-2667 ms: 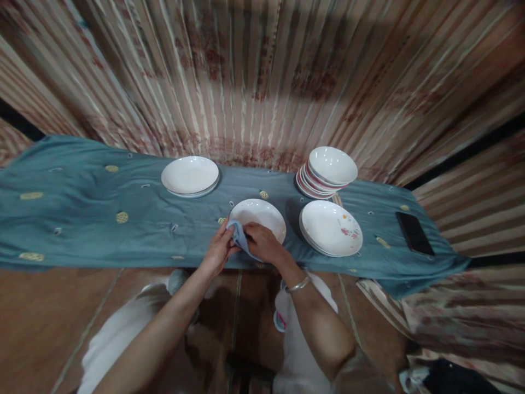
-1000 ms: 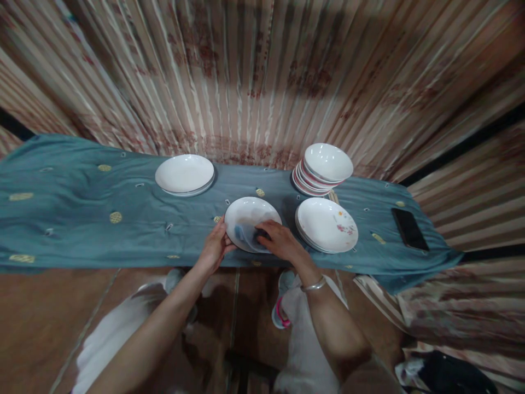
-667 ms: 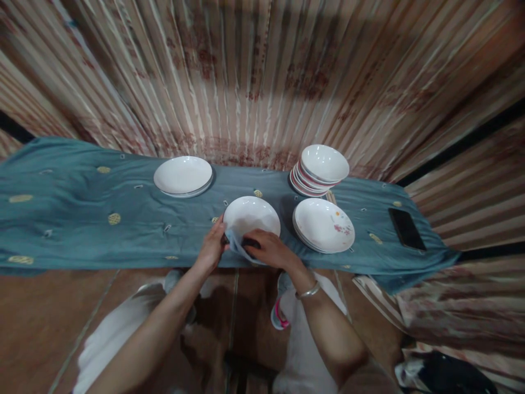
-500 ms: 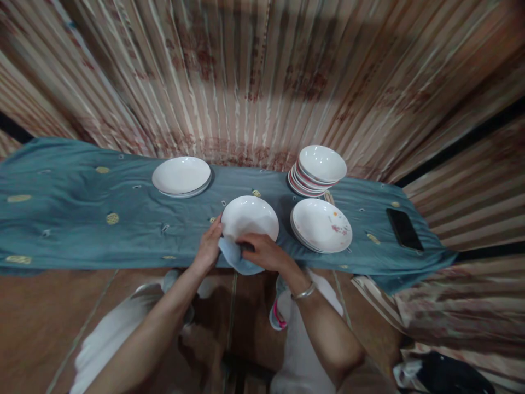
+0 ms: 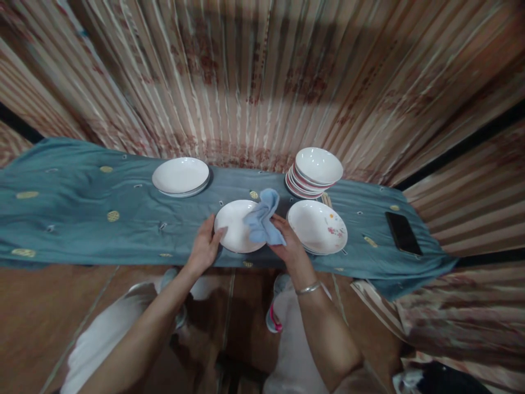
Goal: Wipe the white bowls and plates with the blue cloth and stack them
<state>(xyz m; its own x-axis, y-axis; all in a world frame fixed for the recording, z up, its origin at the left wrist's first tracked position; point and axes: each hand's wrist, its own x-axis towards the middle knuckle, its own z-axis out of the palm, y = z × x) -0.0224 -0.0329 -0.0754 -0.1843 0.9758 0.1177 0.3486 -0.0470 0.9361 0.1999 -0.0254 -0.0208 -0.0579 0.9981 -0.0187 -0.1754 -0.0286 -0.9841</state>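
A white plate [image 5: 234, 230] is in front of me near the table's front edge. My left hand [image 5: 206, 244] grips its left rim, thumb on top and fingers at the side. At the plate's right side, my right hand [image 5: 288, 239] is closed on a light blue cloth [image 5: 266, 221], which bunches up over the plate and hides its right part. Whether the right fingers also touch the plate's rim is hard to make out. Just right of that hand lies a stack of white plates [image 5: 314, 225], the top one with a flower print.
Stacked bowls [image 5: 319, 166] with red bands stand at the back right, and stacked white plates [image 5: 181, 175] at the back left. A black phone [image 5: 403, 233] lies on the right of the teal tablecloth [image 5: 74, 219]. A pleated curtain [image 5: 229, 82] hangs behind the table.
My right hand has moved from the plate's front edge to its right side, bringing the blue cloth up over the plate. My left hand still holds the left rim.
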